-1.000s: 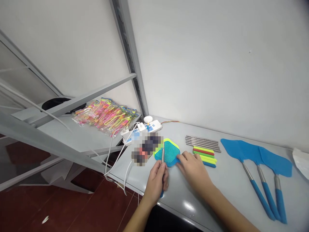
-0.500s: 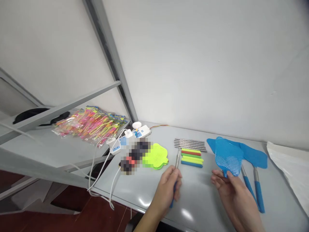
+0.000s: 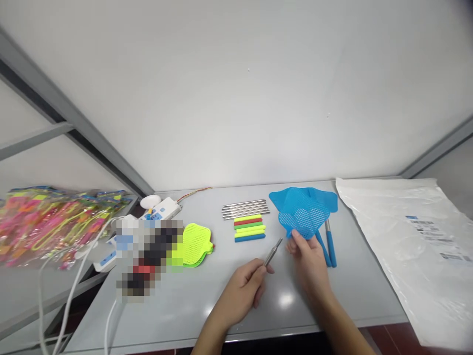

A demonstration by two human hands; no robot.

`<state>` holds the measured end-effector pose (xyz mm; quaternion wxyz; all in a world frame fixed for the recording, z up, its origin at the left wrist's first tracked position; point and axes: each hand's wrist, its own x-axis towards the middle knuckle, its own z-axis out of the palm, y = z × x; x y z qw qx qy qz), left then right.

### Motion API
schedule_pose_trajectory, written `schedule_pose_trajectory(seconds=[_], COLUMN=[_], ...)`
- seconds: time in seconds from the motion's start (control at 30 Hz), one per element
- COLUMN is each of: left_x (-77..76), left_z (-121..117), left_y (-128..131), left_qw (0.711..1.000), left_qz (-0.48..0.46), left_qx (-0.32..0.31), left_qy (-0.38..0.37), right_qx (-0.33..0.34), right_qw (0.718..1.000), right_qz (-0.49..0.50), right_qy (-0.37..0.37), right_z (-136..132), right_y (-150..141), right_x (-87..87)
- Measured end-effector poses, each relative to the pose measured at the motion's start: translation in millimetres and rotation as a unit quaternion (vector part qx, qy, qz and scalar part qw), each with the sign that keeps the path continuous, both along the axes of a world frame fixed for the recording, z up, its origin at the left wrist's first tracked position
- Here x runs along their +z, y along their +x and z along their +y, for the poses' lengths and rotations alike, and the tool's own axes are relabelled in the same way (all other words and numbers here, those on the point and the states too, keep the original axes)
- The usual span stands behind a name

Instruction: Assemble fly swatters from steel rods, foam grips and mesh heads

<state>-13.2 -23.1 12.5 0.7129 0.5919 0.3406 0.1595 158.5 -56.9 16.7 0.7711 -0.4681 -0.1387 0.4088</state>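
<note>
From the head camera, the left hand [image 3: 246, 291] is closed around a thin steel telescopic rod [image 3: 272, 252] whose tip slants up-right toward the blue perforated plastic swatter head [image 3: 305, 213], pinched just beside it by the right hand [image 3: 308, 254] above the grey desk [image 3: 207, 291].

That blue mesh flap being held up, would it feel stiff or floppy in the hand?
The blue mesh head likely flexes: it is thin and perforated, and the right hand lifts it by its lower edge alone. It probably weighs very little. The holes should give fingers some grip.
</note>
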Motion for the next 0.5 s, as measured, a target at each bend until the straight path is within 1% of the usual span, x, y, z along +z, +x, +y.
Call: schedule_pose_trajectory(seconds=[0.1, 0.23, 0.33, 0.5], left_x=[1.4, -0.5, -0.7, -0.1], left_z=[-1.6, -2.1, -1.5, -1.4], left_y=[1.7, 2.3, 1.7, 1.5], left_qw=[1.0, 1.0, 1.0, 0.999], left_qz=[0.014, 0.012, 0.014, 0.017], left_qx=[-0.011, -0.01, -0.011, -0.018], left_qy=[0.022, 0.021, 0.026, 0.031], right_qx=[0.02, 0.031, 0.032, 0.056], right_qw=[1.0, 0.999, 0.999, 0.996], right_qz=[-0.024, -0.021, -0.04, -0.067], right_qy=[-0.002, 0.009, 0.003, -0.001], right_z=[2.1, 2.2, 1.0, -0.1], right_y=[-1.8, -5.1, -5.6, -1.0], right_x=[-3.0, -4.7, -4.7, -4.9])
